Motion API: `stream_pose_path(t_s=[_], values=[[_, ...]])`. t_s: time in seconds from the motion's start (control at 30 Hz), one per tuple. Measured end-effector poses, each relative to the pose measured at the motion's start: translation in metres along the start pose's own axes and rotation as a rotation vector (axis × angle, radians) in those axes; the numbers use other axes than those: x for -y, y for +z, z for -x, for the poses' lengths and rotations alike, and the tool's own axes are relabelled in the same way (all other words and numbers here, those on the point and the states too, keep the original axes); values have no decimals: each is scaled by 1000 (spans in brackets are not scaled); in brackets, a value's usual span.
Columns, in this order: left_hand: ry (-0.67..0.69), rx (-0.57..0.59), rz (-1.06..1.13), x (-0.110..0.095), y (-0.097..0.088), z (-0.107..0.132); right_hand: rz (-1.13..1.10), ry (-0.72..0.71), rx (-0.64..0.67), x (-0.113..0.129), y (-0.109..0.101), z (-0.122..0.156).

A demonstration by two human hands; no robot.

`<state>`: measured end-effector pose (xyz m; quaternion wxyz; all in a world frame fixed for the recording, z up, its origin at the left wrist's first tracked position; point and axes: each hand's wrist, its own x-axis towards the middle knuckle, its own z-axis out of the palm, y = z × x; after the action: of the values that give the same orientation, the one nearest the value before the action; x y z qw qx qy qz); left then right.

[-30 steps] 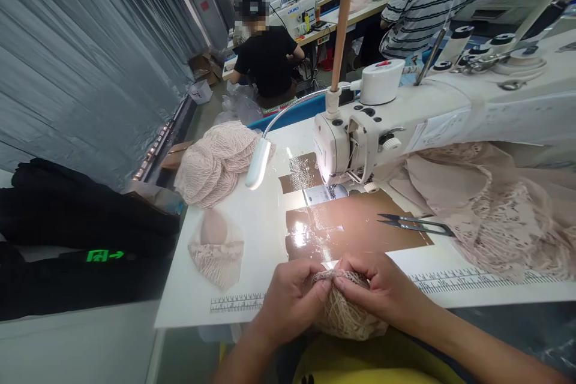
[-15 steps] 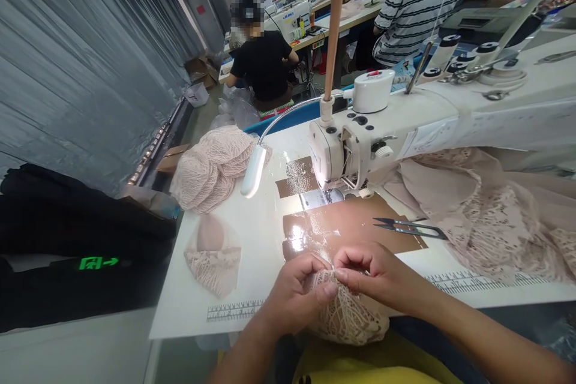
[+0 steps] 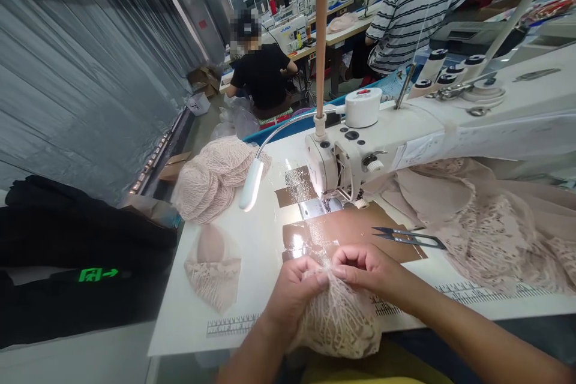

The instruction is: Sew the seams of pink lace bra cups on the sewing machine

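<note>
Between both hands, at the front edge of the sewing table, hangs a piece of beige lace fabric (image 3: 339, 318), bunched at its top edge. My left hand (image 3: 297, 288) pinches it between thumb and fingers. My right hand (image 3: 366, 267) pinches the same edge close beside, fingertips nearly touching the left's. The lace drapes below toward my lap. Beyond the hands stands a white sewing machine (image 3: 335, 162), its needle area over a metal plate (image 3: 312, 209) and brown tape (image 3: 355, 228). Black thread snips (image 3: 409, 236) lie right of the hands.
At left on the table (image 3: 175, 336) are a pile of lace pieces (image 3: 211, 180) and a single lace cup piece (image 3: 213, 267). A small lamp (image 3: 252, 186) bends over the table. More beige fabric (image 3: 486, 228) lies at right. Two people sit at machines farther back.
The lace has been gathered more tightly at the pinched edge and hangs slightly differently. Both hands stay close together. The camera view has tilted slightly, so the background sits lower.
</note>
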<state>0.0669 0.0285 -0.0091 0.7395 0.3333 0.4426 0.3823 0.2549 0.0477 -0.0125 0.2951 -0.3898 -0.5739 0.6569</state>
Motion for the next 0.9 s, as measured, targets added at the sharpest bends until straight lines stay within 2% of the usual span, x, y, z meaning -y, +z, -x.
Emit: stream_pose_path(t_s=[0.07, 0.13, 0.23, 0.3, 0.37, 0.4, 0.43, 0.47, 0.53, 0.63, 0.73, 0.9], values=[[42, -115, 21, -16, -11, 2, 65, -17, -71, -2, -12, 3], [164, -251, -63, -39, -27, 5, 187, -5, -169, -3, -26, 10], [433, -446, -459, -65, -42, -1, 379, 27, -263, -1, -43, 19], [629, -436, -852, -66, -38, -19, 502, 17, -297, 4, -48, 18], [778, -299, -1286, -53, -23, -46, 620, -3, -315, 11, -49, 11], [814, -268, -1532, -43, -13, -60, 670, -10, -312, 14, -49, 6], [791, -232, -1750, -32, -3, -73, 712, -18, -304, 17, -49, 0], [775, -201, -1805, -21, 8, -84, 751, -32, -297, 19, -49, -5], [762, -162, -1865, -2, 24, -93, 824, -74, -284, 19, -49, -16], [763, -123, -1879, 8, 35, -85, 934, -155, -268, 8, -47, -26], [699, -60, -1818, -4, 29, -71, 1088, -206, -257, -10, -43, -30], [628, 264, -1413, -32, 6, -74, 1352, -341, -330, -28, -41, -31]])
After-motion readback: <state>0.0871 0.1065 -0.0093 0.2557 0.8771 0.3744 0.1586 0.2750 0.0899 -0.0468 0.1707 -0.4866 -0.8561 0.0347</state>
